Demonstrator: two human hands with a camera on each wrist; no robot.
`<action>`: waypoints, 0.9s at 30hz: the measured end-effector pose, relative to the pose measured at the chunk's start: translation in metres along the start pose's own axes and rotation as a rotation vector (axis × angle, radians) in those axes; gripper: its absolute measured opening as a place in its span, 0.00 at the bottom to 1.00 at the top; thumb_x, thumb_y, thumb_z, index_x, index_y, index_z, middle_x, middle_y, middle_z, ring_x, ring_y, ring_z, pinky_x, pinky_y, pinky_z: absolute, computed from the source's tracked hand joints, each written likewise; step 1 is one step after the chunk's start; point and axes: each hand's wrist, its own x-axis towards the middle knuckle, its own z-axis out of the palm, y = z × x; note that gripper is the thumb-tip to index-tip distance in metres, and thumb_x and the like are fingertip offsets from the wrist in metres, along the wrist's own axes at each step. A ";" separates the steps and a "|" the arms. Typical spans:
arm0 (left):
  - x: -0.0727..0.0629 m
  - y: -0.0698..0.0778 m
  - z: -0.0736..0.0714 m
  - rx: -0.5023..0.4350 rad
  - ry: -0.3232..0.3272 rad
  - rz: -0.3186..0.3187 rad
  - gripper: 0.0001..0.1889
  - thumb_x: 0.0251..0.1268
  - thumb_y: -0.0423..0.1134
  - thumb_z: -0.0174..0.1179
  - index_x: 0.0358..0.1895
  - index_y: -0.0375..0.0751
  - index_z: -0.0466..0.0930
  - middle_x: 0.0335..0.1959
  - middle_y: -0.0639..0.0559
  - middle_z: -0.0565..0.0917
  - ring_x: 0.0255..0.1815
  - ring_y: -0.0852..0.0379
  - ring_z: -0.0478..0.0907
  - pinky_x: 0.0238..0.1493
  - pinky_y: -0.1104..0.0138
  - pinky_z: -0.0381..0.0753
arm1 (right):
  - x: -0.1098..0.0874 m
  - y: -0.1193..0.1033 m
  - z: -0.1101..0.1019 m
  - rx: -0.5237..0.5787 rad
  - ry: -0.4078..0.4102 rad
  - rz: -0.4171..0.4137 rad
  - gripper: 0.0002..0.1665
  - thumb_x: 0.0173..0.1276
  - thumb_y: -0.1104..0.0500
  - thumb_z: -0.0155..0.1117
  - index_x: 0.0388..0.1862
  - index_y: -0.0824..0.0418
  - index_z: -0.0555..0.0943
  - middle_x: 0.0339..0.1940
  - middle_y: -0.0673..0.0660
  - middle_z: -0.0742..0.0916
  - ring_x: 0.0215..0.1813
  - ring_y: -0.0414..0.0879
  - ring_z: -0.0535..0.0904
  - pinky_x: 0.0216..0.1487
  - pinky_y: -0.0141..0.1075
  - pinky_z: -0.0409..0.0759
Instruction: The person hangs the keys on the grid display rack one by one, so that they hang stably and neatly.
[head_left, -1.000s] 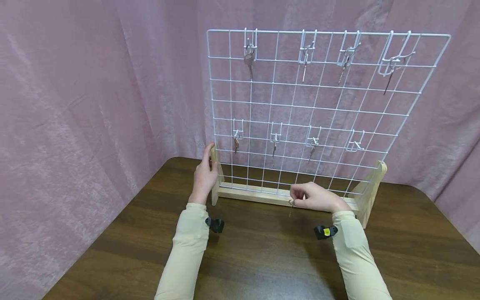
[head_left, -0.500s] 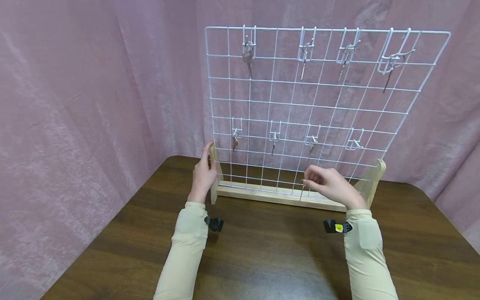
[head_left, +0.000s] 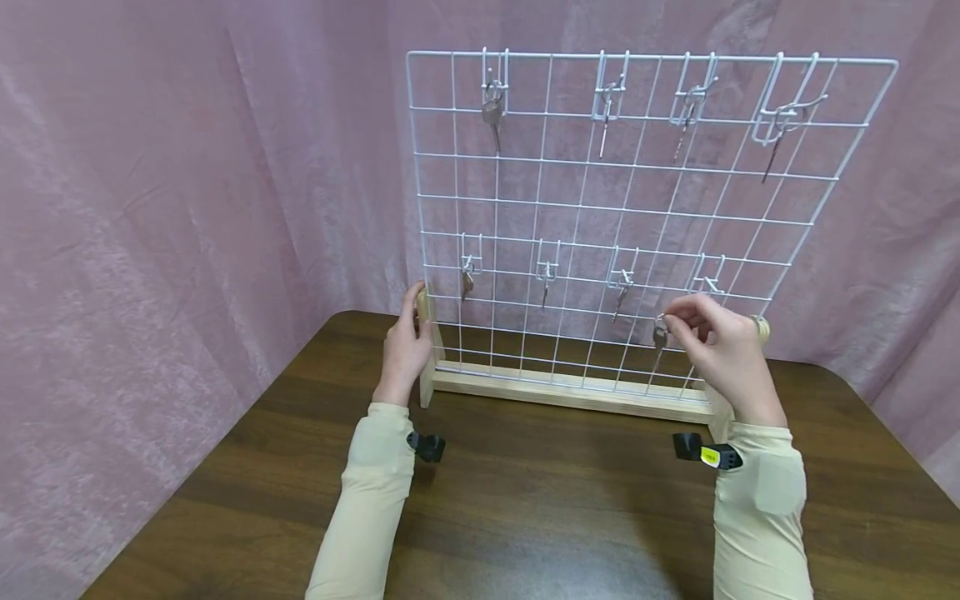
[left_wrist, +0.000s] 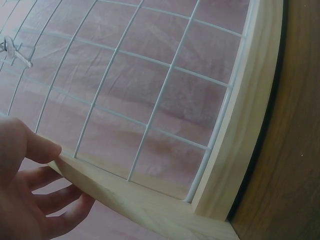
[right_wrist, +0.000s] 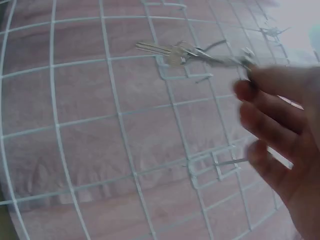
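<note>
My right hand (head_left: 723, 350) pinches a small silver key (head_left: 660, 335) by its ring, and the key dangles in front of the white wire grid (head_left: 555, 56). Just above those fingertips is a bare white hook (head_left: 710, 286), the rightmost of the lower row. In the right wrist view the right hand (right_wrist: 280, 120) and the key are blurred. At the grid's left side, my left hand (head_left: 405, 346) grips the wooden side support (head_left: 427, 350). In the left wrist view, its thumb lies on one face of the wood and its fingers curl beneath.
Keys hang on the other hooks, such as the upper left key (head_left: 492, 112) and the lower left key (head_left: 467, 283). A wooden base bar (head_left: 525, 386) joins the supports on the brown table (head_left: 540, 500). A pink curtain (head_left: 187, 250) stands behind.
My right hand has risen and moved right with the key, from the base bar to just below the lower right hook. The left hand has kept its hold on the support.
</note>
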 end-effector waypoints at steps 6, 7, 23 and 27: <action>0.001 0.001 -0.001 0.003 0.000 0.006 0.31 0.73 0.35 0.49 0.74 0.65 0.53 0.65 0.35 0.74 0.54 0.37 0.80 0.46 0.46 0.82 | 0.004 0.002 -0.007 0.038 0.361 0.147 0.07 0.63 0.69 0.64 0.38 0.73 0.82 0.29 0.24 0.79 0.29 0.17 0.71 0.33 0.14 0.68; 0.001 0.001 -0.002 0.003 0.001 0.007 0.31 0.73 0.35 0.49 0.74 0.65 0.53 0.65 0.35 0.74 0.54 0.37 0.80 0.46 0.46 0.82 | 0.005 0.003 -0.008 0.043 0.396 0.175 0.08 0.64 0.68 0.63 0.38 0.73 0.82 0.29 0.22 0.78 0.29 0.18 0.71 0.33 0.14 0.68; 0.000 -0.001 -0.001 0.018 -0.001 0.012 0.32 0.73 0.34 0.49 0.74 0.65 0.52 0.64 0.35 0.75 0.50 0.36 0.81 0.44 0.47 0.82 | 0.002 0.015 -0.002 0.085 0.507 0.378 0.12 0.66 0.62 0.63 0.42 0.72 0.81 0.26 0.25 0.79 0.26 0.20 0.73 0.30 0.15 0.70; 0.000 -0.001 0.000 0.022 0.002 0.007 0.32 0.72 0.34 0.50 0.74 0.65 0.52 0.64 0.36 0.75 0.49 0.36 0.82 0.43 0.48 0.81 | 0.001 0.018 0.000 0.096 0.496 0.389 0.12 0.66 0.62 0.63 0.42 0.71 0.81 0.26 0.25 0.79 0.25 0.20 0.73 0.29 0.15 0.70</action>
